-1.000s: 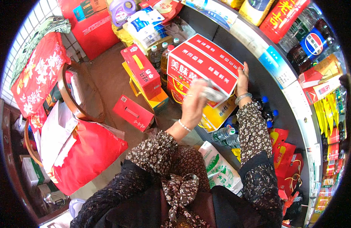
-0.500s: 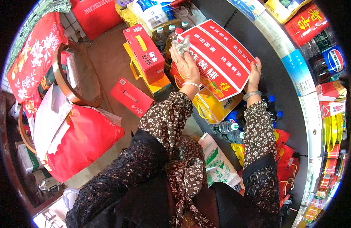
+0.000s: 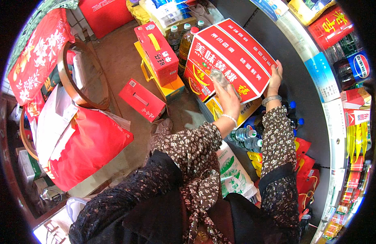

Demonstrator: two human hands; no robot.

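A large red carton [image 3: 236,53] with white stripes and pictures of fruit stands tilted before me on top of a yellow box [image 3: 214,110]. My left hand [image 3: 228,99] is closed on a crumpled greyish cloth [image 3: 219,77] and presses it against the carton's near face, by the lower edge. At the carton's right corner, my right hand [image 3: 273,79] grips the edge, thumb and fingers on either side of it. Bottles with dark caps [image 3: 174,36] and one red-capped bottle [image 3: 188,44] stand just left of the carton.
Left of the bottles, a red box with a yellow handle [image 3: 157,53] sits on a yellow box. Another red box [image 3: 142,99] lies on the floor. A round wooden-framed stool [image 3: 70,81] and a red bag [image 3: 90,150] are at left. Clear water bottles [image 3: 241,134] lie below the carton.
My left hand with the cloth has moved right and down, from the carton's upper left side to its lower middle. My right hand keeps its hold on the right corner.
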